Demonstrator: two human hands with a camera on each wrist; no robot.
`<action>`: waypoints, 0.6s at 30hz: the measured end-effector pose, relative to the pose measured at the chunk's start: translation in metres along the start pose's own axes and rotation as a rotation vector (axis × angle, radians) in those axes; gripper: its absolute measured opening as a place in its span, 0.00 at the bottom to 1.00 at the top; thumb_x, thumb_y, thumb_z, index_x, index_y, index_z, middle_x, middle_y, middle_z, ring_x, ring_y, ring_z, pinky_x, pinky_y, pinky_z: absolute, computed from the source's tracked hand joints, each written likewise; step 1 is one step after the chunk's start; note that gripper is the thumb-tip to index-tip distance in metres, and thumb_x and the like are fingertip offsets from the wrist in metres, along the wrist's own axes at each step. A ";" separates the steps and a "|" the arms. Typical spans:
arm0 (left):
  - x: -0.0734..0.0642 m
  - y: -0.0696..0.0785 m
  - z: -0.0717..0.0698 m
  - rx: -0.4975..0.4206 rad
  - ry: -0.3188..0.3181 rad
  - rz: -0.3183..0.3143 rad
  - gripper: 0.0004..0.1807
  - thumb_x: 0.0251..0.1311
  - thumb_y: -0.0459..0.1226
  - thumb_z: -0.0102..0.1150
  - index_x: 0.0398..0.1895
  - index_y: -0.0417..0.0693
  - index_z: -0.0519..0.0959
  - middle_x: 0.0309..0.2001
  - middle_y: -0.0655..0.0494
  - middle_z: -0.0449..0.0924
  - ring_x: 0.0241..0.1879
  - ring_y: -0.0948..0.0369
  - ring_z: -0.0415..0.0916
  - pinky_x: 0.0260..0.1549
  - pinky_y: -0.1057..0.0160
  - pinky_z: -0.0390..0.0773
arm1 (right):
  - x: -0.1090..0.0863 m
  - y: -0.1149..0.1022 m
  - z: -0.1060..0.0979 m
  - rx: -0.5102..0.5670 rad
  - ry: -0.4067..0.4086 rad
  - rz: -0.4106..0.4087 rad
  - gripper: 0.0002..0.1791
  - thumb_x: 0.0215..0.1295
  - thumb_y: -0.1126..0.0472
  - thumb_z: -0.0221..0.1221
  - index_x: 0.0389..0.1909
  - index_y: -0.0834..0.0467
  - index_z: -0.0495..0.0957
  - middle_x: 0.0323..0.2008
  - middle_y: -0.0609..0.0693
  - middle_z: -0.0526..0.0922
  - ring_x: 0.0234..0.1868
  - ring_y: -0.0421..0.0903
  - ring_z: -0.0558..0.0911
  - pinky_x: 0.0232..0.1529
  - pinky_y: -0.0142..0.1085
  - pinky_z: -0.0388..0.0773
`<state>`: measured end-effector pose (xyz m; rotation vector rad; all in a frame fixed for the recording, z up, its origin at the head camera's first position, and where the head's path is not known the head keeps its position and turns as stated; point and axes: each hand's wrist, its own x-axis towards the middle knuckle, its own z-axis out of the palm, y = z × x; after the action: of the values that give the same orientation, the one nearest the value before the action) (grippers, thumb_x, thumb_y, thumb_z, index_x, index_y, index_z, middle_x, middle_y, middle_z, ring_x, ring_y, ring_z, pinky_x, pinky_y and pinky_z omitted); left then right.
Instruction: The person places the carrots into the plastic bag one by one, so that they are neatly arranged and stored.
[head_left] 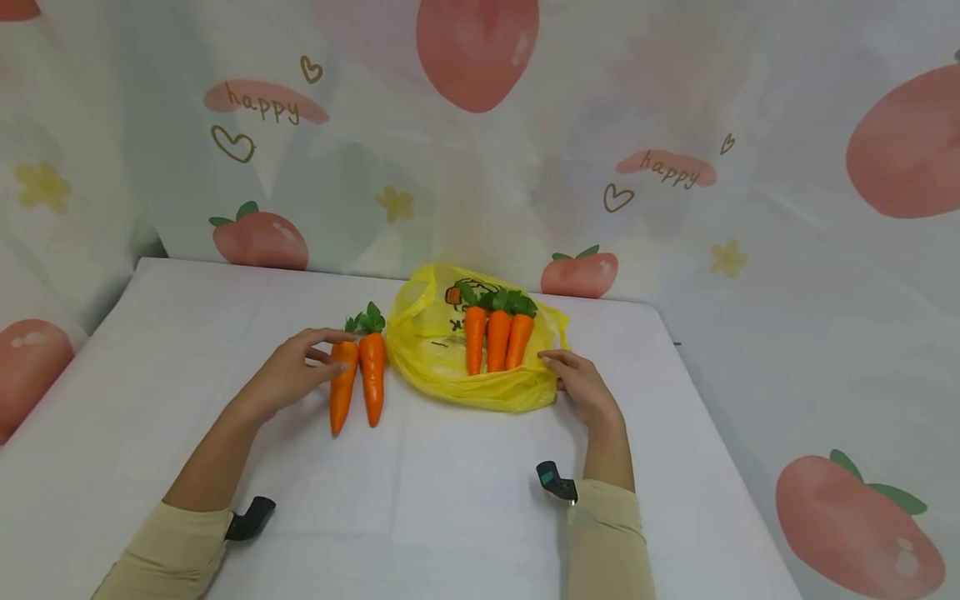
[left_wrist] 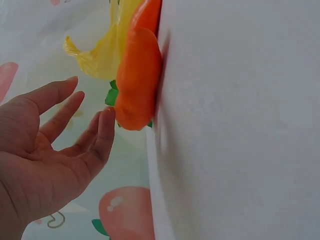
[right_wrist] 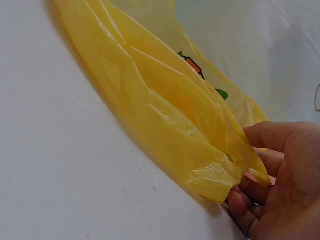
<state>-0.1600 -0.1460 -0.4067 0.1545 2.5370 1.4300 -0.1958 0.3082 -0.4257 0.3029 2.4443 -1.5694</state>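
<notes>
In the head view my left hand (head_left: 296,371) hovers over the leftmost carrot (head_left: 342,392), its thumb and fingers spread apart around the top end. The left wrist view shows the fingers of that hand loosely bent, with fingertips right at the carrot (left_wrist: 137,82). A second carrot (head_left: 372,379) with green leaves lies alongside. My right hand (head_left: 585,383) pinches the right edge of a yellow plastic bag (head_left: 427,367), the fold gathered between thumb and fingers in the right wrist view. Three carrots (head_left: 498,340) lie side by side in the bag's opening, leaves pointing away.
A white cloth (head_left: 465,500) covers the table. Behind it stands a backdrop (head_left: 480,167) printed with peaches, hearts and flowers. A black wrist device (head_left: 251,518) is on the left sleeve, another device (head_left: 557,482) on the right.
</notes>
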 end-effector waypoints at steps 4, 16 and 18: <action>0.002 -0.006 -0.002 0.007 0.003 -0.020 0.25 0.72 0.43 0.63 0.70 0.52 0.75 0.71 0.42 0.65 0.62 0.41 0.69 0.49 0.46 0.82 | 0.001 0.000 0.001 0.004 -0.001 0.003 0.23 0.80 0.51 0.54 0.67 0.59 0.77 0.67 0.55 0.71 0.53 0.50 0.72 0.52 0.38 0.71; 0.006 -0.016 -0.005 -0.049 -0.077 -0.063 0.29 0.72 0.39 0.61 0.75 0.50 0.70 0.73 0.38 0.60 0.62 0.40 0.68 0.49 0.51 0.82 | -0.001 0.000 0.001 -0.012 -0.002 -0.005 0.23 0.80 0.50 0.53 0.67 0.59 0.76 0.67 0.55 0.71 0.54 0.50 0.72 0.51 0.36 0.71; 0.007 -0.017 -0.005 -0.065 -0.095 -0.064 0.31 0.72 0.39 0.61 0.76 0.50 0.68 0.74 0.39 0.60 0.62 0.40 0.68 0.49 0.51 0.82 | -0.001 -0.001 0.000 -0.016 -0.004 -0.008 0.24 0.80 0.50 0.53 0.67 0.59 0.76 0.67 0.55 0.71 0.54 0.50 0.72 0.51 0.36 0.71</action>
<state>-0.1678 -0.1571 -0.4196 0.1265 2.3951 1.4437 -0.1948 0.3077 -0.4246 0.2879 2.4569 -1.5516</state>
